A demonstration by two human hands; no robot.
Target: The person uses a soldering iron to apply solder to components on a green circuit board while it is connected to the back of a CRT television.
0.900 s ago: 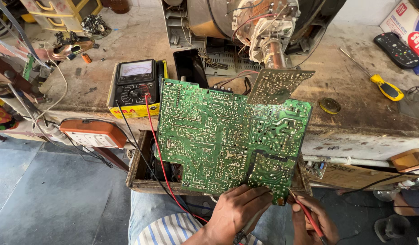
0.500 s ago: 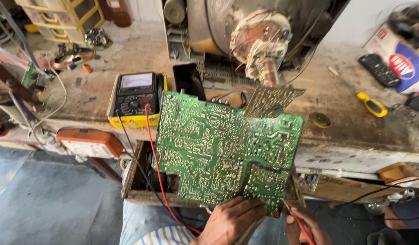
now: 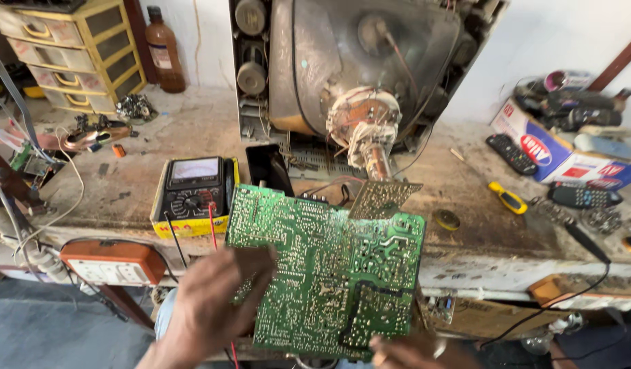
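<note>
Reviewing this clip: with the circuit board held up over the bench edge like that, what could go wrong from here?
1. The green circuit board stands tilted at the bench edge, held only by the left hand and the right hand at its bottom; it could slip or tip.
2. The red probe lead from the multimeter runs under the left hand and could snag, dragging the meter.
3. Wires tie the board to the exposed picture tube; pulling may strain them.

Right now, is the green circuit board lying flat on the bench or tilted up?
Tilted up. The circuit board stands on edge with its solder side facing the camera, left hand against its left edge and right hand at its bottom.
</note>
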